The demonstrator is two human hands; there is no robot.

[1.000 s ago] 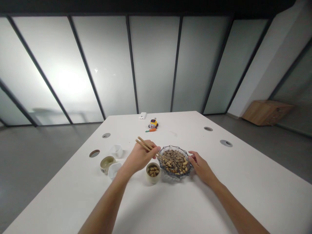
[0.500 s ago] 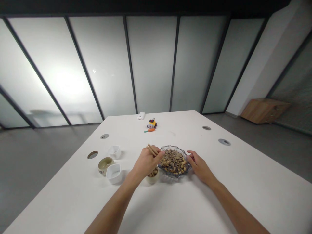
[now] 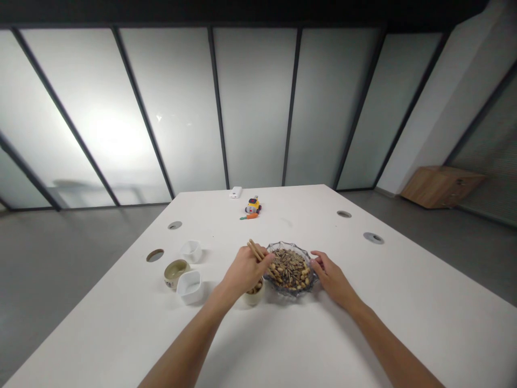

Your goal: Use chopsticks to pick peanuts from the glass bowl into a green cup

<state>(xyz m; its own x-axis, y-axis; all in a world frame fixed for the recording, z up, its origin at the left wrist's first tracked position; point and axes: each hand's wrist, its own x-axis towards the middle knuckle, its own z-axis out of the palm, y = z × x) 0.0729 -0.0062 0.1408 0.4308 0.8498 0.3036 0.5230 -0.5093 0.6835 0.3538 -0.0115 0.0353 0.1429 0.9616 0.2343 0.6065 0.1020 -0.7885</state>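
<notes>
My left hand (image 3: 242, 272) is closed around a pair of wooden chopsticks (image 3: 255, 249). Their upper ends stick out above the hand, and the lower ends reach into the left side of a clear glass bowl (image 3: 294, 294). Striped sunflower seeds (image 3: 288, 263) fill most of this bowl, with peanuts (image 3: 304, 279) toward its front right. At the bowl's right rim, my right hand (image 3: 333, 279) grips the edge between thumb and fingers. A small pale cup (image 3: 253, 300) with brownish nuts in it stands under my left wrist, partly hidden.
To the left stand a patterned ceramic cup (image 3: 172, 277) and two white plastic containers, one nearer (image 3: 189, 293), one farther (image 3: 191, 257). Farther back lie a toy carrot (image 3: 251, 216), a yellow toy car (image 3: 253, 205) and a white box-like object (image 3: 236, 192). The white table (image 3: 291, 345) has several round cable holes.
My left hand and the chopsticks have shifted slightly to the right over the glass bowl. My right hand stays at the rim. The whole view has moved a little.
</notes>
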